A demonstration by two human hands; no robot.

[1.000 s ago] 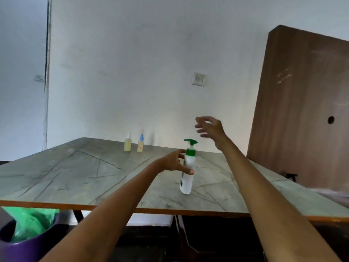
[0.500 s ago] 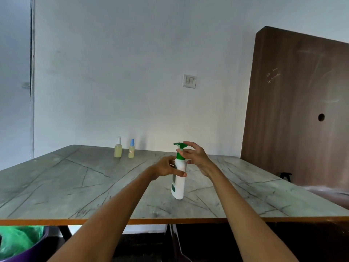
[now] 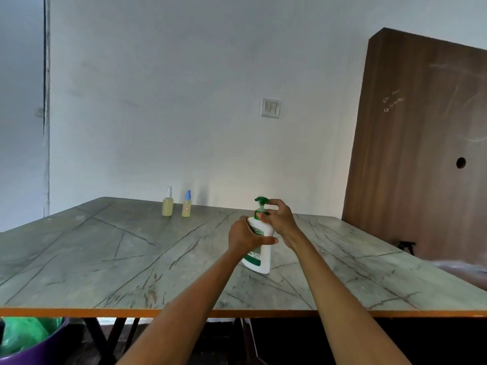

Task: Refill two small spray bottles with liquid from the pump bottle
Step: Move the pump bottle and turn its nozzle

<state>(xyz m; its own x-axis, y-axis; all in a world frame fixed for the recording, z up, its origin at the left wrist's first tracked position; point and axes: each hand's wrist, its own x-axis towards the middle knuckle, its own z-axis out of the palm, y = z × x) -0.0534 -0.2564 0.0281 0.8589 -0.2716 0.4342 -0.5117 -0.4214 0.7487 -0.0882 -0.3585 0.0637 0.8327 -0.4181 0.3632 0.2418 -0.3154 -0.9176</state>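
white pump bottle [image 3: 261,259] green-topped, grey veined table [image 3: 105,254], purple bin [image 3: 39,349]

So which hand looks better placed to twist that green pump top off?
Probably the right hand: its fingers are already curled round the green pump top, while the left hand grips the bottle body, steadying it on the table.

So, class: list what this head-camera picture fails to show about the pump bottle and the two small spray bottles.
- Pump bottle label: partly covered by the left hand.
- Its green collar: wrapped by the right hand; pump head blurred.
- Spray bottles: too small to read labels.
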